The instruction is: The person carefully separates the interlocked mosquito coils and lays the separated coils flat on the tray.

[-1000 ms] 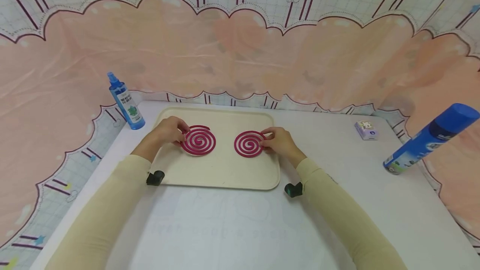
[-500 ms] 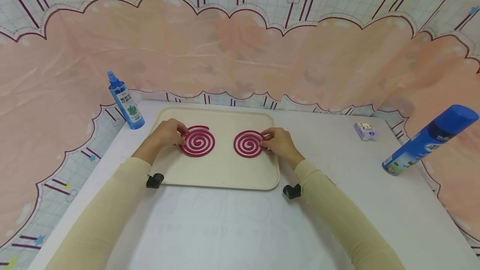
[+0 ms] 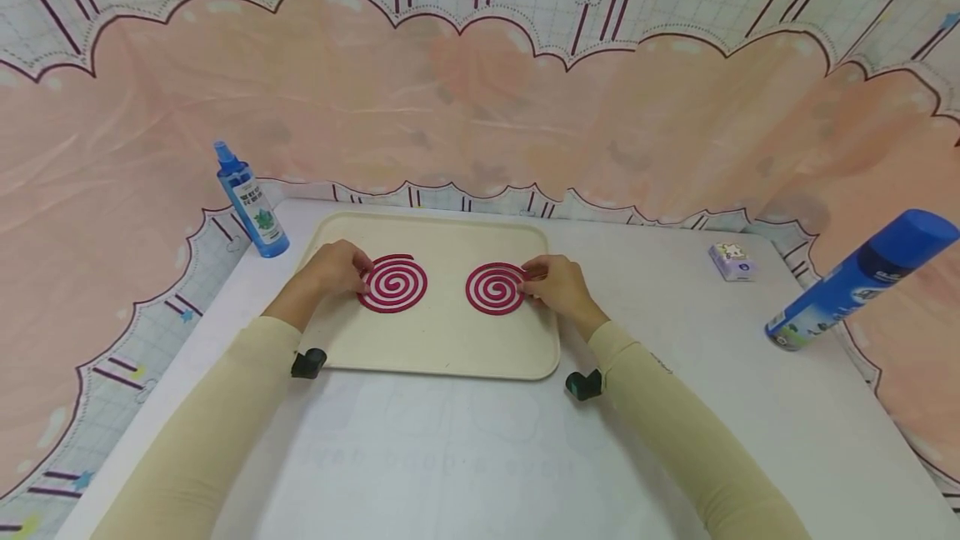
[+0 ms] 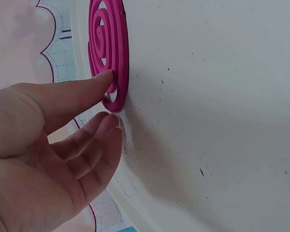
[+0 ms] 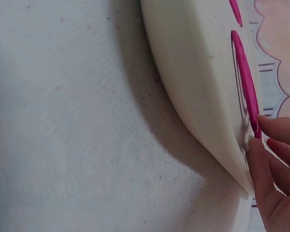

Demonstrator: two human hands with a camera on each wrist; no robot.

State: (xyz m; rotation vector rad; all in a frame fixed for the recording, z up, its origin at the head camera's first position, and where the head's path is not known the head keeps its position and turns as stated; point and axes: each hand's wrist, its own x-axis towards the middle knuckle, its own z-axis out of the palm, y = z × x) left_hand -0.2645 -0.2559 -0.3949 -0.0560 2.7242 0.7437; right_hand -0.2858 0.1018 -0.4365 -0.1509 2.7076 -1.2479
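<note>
Two dark pink spiral mosquito coils are over a cream tray (image 3: 446, 361), side by side with a gap between them. My left hand (image 3: 333, 267) holds the left mosquito coil (image 3: 393, 283) at its outer left edge. In the left wrist view the thumb (image 4: 94, 87) lies over the coil's outer ring, and the other fingers curl by its rim. At the right, my right hand (image 3: 558, 283) pinches the right mosquito coil (image 3: 496, 289) by its right edge. The right wrist view shows that coil (image 5: 246, 82) edge-on between thumb and finger, close above the tray.
A blue spray bottle (image 3: 255, 207) stands left of the tray at the back. Towards the right are a small purple box (image 3: 732, 262) and a tall blue aerosol can (image 3: 855, 282). A patterned curtain (image 3: 450, 107) hangs behind the white table (image 3: 450, 457).
The left coil has shifted slightly to the left and settled a little flatter, with the left hand on it. The right hand and its coil have barely moved.
</note>
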